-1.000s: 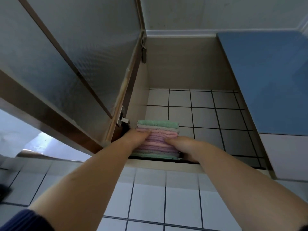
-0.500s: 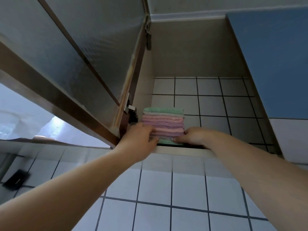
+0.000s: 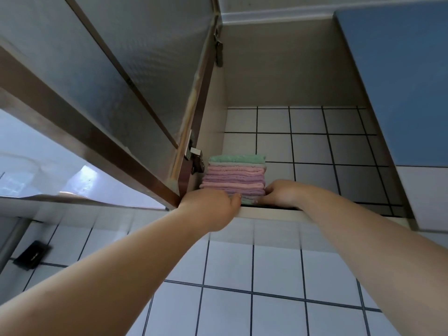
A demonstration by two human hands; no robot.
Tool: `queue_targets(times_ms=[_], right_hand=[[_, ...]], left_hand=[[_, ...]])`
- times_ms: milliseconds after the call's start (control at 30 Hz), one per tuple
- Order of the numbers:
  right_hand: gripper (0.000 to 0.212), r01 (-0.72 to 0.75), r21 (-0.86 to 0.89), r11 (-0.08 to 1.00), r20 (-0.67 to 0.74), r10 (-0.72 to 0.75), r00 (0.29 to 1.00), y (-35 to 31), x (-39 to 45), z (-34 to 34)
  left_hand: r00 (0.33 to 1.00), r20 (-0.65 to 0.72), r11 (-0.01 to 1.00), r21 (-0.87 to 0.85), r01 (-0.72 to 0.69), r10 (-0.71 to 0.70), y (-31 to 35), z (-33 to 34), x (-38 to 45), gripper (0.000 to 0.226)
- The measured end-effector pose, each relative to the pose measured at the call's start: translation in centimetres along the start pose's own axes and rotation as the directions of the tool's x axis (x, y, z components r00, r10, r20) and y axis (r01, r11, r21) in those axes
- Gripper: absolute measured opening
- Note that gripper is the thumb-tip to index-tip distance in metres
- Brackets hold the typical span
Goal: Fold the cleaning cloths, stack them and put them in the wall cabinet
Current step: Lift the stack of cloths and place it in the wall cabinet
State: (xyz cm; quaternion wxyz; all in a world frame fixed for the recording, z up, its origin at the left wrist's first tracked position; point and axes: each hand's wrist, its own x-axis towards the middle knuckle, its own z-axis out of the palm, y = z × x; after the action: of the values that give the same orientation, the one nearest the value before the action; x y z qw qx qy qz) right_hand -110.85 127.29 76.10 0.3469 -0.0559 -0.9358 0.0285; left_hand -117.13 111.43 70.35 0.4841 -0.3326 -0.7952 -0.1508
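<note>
**Pink and green cloths sit at the cabinet's edge**

Soft folded cloths (image 3: 234,179) make a neat stack inside the open wall cabinet (image 3: 286,76). The stack stands in the left front corner, close to the side wall and right by the front lip. Green ones are on top, with pink and purple ones under them.

The left hand (image 3: 209,206) rests at the front bottom of the stack, thumb touching the lowest cloths. The right hand (image 3: 282,194) presses on the stack's right side, low down. I cannot tell if the fingers are gripping or just touching.

The stack is tall and squishy. If a hand pulls away fast, it could drag the bottom cloths, and the pile could tip off the lip. The open door (image 3: 116,76) hangs near the left arm, so a bump could happen too.
</note>
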Motion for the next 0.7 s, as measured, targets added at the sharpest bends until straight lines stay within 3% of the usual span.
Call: queue_targets(times_ms=[100, 233, 367, 567, 700], right_hand=[[0.035, 0.017, -0.019, 1.0, 0.018, -0.017, 1.0, -0.2, -0.4, 0.0], [0.027, 0.029, -0.001, 1.0, -0.019, -0.029, 0.999, -0.7, -1.0, 0.1], [0.044, 0.006, 0.057, 0.998, -0.152, 0.002, 0.988, -1.2, -1.7, -0.3], [0.053, 0.084, 0.413, 0.907, -0.241, 0.02, 0.97, -3.1, -0.6, -0.3], [0.042, 0.116, 0.326, 0.938, -0.173, -0.062, 0.983, -4.7, 0.0, 0.7]], left_hand=[[0.996, 0.03, 0.996, 0.02, 0.085, -0.086, 0.2, -0.1, 0.4, 0.052], [1.0, 0.008, 0.998, -0.048, 0.031, -0.03, 0.1, 0.0, 0.3, 0.045], [1.0, 0.005, 0.999, -0.037, -0.007, 0.007, -0.2, 0.0, -0.1, 0.06], [0.998, -0.05, 0.998, 0.042, -0.045, 0.047, -0.1, 0.3, -0.5, 0.062], [0.998, -0.055, 0.995, 0.096, -0.028, 0.033, 0.1, 0.4, -0.3, 0.06]])
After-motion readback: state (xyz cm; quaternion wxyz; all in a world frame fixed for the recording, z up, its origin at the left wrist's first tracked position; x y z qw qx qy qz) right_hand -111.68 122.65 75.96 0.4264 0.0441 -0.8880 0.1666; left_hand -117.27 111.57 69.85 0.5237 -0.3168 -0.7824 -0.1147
